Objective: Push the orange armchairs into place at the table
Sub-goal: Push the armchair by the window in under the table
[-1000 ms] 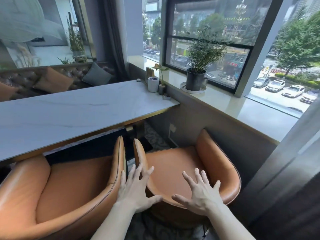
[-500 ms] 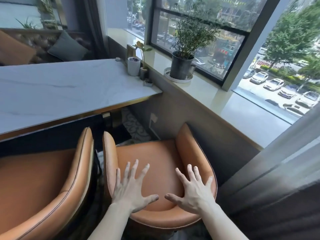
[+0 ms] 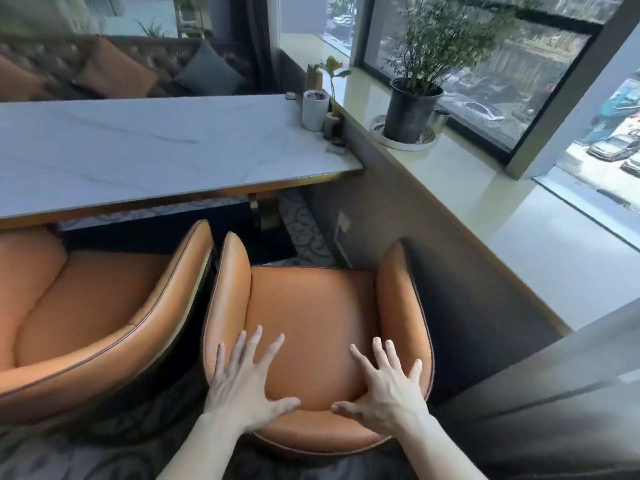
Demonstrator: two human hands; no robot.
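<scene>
Two orange leather armchairs stand side by side at a white marble table (image 3: 145, 150). The right armchair (image 3: 311, 306) faces the table, its seat short of the table edge. My left hand (image 3: 246, 379) and my right hand (image 3: 384, 386) lie over its curved backrest with fingers spread and straight; whether they press it or hover just above it I cannot tell. The left armchair (image 3: 86, 306) has its front under the table edge, and its arm nearly touches the right chair's arm.
A grey wall panel and a cream window sill (image 3: 485, 209) run close along the right chair. On the sill stands a potted plant (image 3: 412, 109). A white cup (image 3: 314, 110) sits at the table's far right corner. A tufted sofa with cushions (image 3: 114, 69) lies beyond the table.
The view has swung round and dipped until I face the right armchair squarely. Both hands stay spread over its backrest and have come nearer to it. The chair shows no clear shift.
</scene>
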